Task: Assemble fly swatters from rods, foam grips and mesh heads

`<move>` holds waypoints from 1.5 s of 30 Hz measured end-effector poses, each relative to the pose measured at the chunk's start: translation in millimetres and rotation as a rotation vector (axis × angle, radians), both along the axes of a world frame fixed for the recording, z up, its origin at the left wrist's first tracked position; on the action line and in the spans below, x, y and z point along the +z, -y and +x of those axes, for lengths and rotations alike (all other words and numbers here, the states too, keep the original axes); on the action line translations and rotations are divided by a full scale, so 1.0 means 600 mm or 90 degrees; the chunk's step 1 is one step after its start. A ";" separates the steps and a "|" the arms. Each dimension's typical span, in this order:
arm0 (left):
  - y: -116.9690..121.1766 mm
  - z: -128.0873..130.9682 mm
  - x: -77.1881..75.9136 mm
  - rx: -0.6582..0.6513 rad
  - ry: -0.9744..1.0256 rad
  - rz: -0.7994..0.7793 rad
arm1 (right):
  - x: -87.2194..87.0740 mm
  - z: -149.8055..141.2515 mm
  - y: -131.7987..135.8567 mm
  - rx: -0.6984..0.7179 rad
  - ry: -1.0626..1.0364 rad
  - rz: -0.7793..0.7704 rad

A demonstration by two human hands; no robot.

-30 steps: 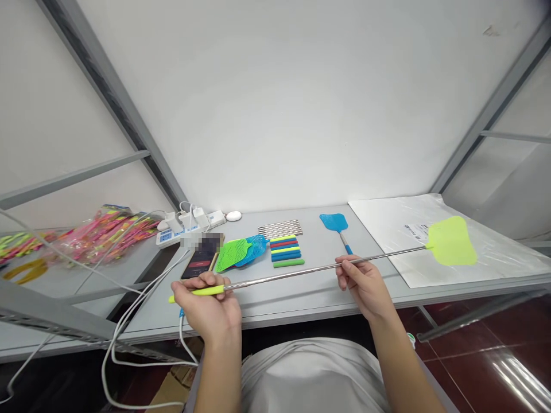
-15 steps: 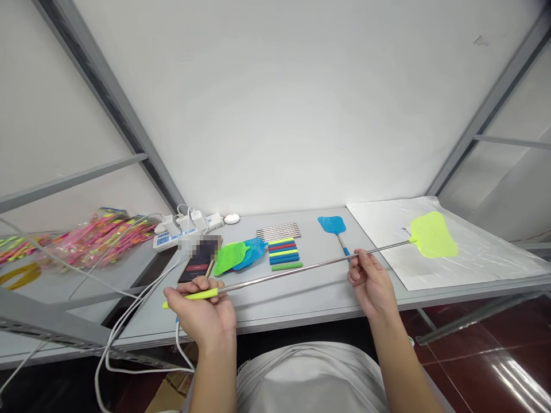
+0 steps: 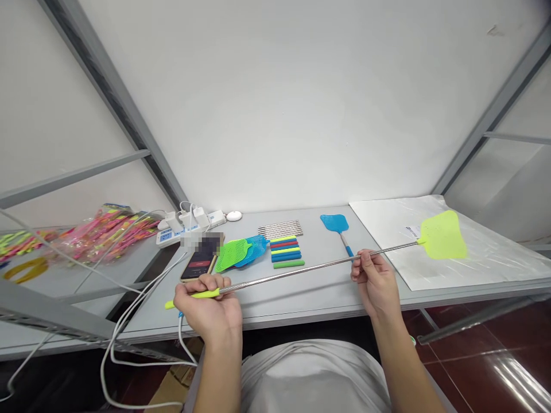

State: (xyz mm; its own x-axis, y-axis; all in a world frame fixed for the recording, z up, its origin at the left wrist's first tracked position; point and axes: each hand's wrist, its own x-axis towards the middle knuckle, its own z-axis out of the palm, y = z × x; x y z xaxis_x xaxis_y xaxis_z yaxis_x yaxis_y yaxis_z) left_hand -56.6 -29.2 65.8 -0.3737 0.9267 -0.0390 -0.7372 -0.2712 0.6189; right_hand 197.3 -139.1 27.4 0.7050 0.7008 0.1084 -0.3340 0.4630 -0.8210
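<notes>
A fly swatter (image 3: 301,271) with a long extended metal rod stretches across in front of me, held above the table. My left hand (image 3: 210,304) is wrapped round its yellow-green handle. On the rod, toward the yellow-green paddle (image 3: 444,236), my right hand (image 3: 373,281) pinches the metal between thumb and fingers. Just beyond the right hand lies a short blue fly swatter (image 3: 334,222). Further left rest green swatter heads (image 3: 233,255) and blue swatter heads (image 3: 257,248), overlapping. Beside them are several coloured handle tubes (image 3: 286,251) and a row of metal rods (image 3: 280,229).
A smartphone (image 3: 200,261) lies at the left of the table (image 3: 301,310), near a power strip (image 3: 176,234) with plugs and white cables (image 3: 124,321). A white sheet (image 3: 413,275) covers the right side. Bagged pink items (image 3: 116,235) sit on the left shelf.
My left-hand fingers have closed more firmly round the handle. The whole view has shifted slightly, and both hands with the swatter appear a little further right.
</notes>
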 end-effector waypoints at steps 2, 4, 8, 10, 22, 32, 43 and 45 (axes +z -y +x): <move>0.007 0.009 0.001 -0.009 0.002 0.005 | -0.001 -0.015 -0.002 0.015 0.010 -0.002; 0.017 0.025 0.000 -0.034 0.000 0.006 | -0.004 -0.036 -0.004 0.037 0.024 -0.006; 0.037 0.054 -0.005 -0.087 -0.005 0.007 | -0.011 -0.076 -0.007 0.070 0.053 -0.016; 0.043 0.060 -0.007 -0.102 -0.003 0.012 | -0.012 -0.086 -0.007 0.076 0.063 -0.017; 0.023 0.049 -0.019 -0.145 0.020 -0.015 | 0.004 -0.023 0.007 0.094 0.047 0.012; 0.009 0.031 -0.013 -0.109 0.018 -0.025 | 0.016 -0.005 0.004 -0.020 -0.117 0.071; 0.012 0.033 -0.015 -0.119 0.034 -0.034 | 0.022 0.001 0.003 -0.187 -0.094 0.072; 0.016 0.037 -0.012 -0.112 0.038 -0.035 | 0.022 -0.009 0.001 -0.212 -0.080 0.071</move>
